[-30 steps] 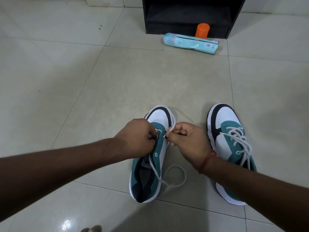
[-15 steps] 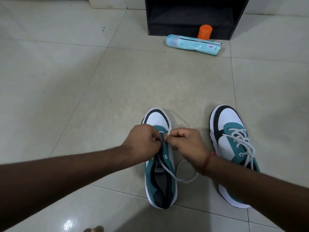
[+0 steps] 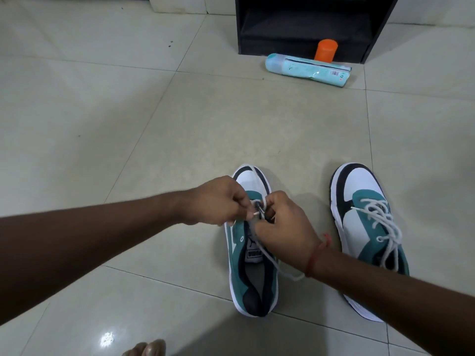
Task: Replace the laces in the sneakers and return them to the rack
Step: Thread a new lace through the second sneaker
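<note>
Two teal, white and black sneakers stand on the tiled floor, toes pointing away. The left sneaker [image 3: 253, 268] is mostly unlaced. My left hand [image 3: 218, 201] pinches the tip of its white lace [image 3: 276, 265] near the lowest eyelets. My right hand [image 3: 285, 227] holds the sneaker's upper and lace right beside it, and loose lace trails under that wrist. The right sneaker [image 3: 365, 227] is fully laced in white and untouched. The black rack [image 3: 308, 24] stands at the back.
A light blue roll-shaped package [image 3: 308, 70] lies on the floor in front of the rack, with an orange cylinder [image 3: 326, 50] behind it. Toes [image 3: 146, 349] show at the bottom edge. Pale floor tiles stretch to the left.
The left sneaker has turned straighter, its heel swinging right. My left hand has drawn the lace tip out to the left of the eyelet.
</note>
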